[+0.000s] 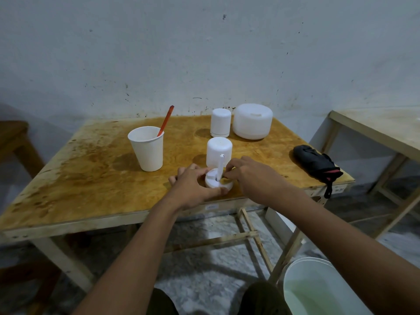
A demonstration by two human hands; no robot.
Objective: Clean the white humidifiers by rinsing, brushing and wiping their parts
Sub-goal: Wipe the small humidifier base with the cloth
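A white round humidifier lid [213, 181] with an upright white wick tube [220, 165] lies near the table's front edge. My left hand [195, 189] grips the lid's left and front rim. My right hand [252, 176] pinches its right rim, fingertips beside the tube. Just behind stands its white cylindrical tank [219, 148]. Farther back stand a second small white humidifier [220, 122] and a wide dome-shaped white humidifier [252, 121]. A white paper cup [147, 148] at centre left holds a red-handled brush [167, 120].
A stained wooden table [91, 173] carries everything. A folded black cloth pouch [317, 163] lies at its right edge. A white bucket with water [318, 289] stands on the floor at lower right. A second wooden table [375, 130] stands to the right.
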